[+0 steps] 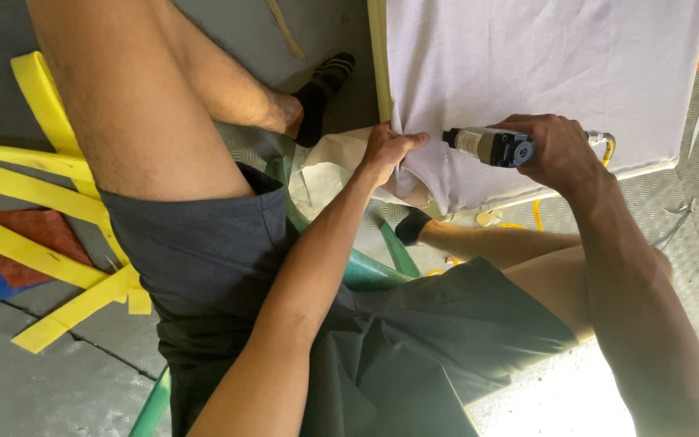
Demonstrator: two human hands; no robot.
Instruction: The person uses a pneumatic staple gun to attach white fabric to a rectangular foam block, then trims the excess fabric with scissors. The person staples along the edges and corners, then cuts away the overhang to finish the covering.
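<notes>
The soft, limp white fabric point(544, 65) looks best pinched at its edge, where the left hand point(386, 150) presses fingers together, while the right hand point(556, 150) is clamped around the rigid pneumatic stapler point(491, 146).

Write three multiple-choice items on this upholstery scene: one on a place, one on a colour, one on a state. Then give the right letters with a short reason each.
1. Where does the left hand rest?
A. on the edge of the white fabric
B. on the yellow foam strips
C. on the knee

2. What colour are the foam strips on the floor?
A. red
B. yellow
C. green

3. What is the right hand doing?
A. hanging open
B. gripping the staple gun
C. holding scissors

Answers:
1 A, the fingers pinch the cloth at the panel's edge.
2 B, the strips are bright yellow.
3 B, the hand is closed round the tool, whose nose points at the fabric.
</notes>
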